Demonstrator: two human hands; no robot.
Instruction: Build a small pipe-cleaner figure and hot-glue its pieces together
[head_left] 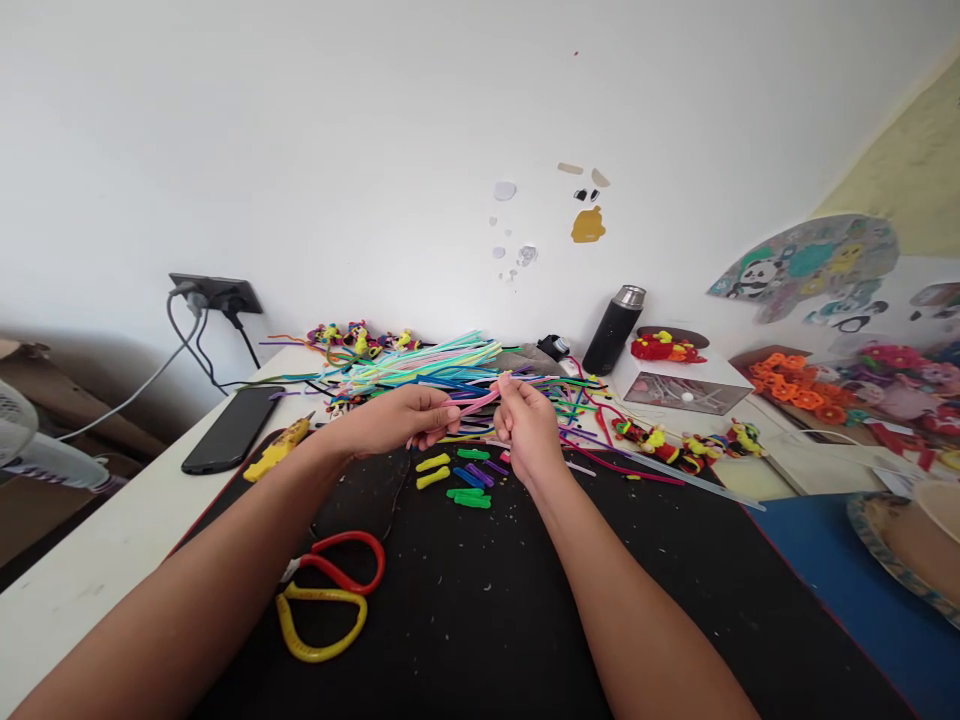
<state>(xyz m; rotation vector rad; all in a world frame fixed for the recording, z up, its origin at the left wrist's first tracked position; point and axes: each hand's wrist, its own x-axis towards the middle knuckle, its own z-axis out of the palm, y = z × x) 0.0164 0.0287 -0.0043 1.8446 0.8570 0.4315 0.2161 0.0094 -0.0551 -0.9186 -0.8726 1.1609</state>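
Stretched between both hands are pink pipe cleaners [480,402], held above the black mat [480,620]. My left hand [420,415] pinches their left end between thumb and fingers. At the other end my right hand [523,415] is closed on them, with the fingers curled in. Below the hands lie short cut pieces: yellow ones [433,472], green ones [469,497], blue ones [466,477] and purple ones [480,474]. Behind the hands spreads a heap of long pipe cleaners [427,360] in pale and dark colours.
Scissors [322,595] with red and yellow handles lie near my left forearm. A yellow glue gun [277,448] and a black phone [234,430] are at left. A black flask [615,330], a white box [682,390] and small pipe-cleaner figures [690,447] stand at right.
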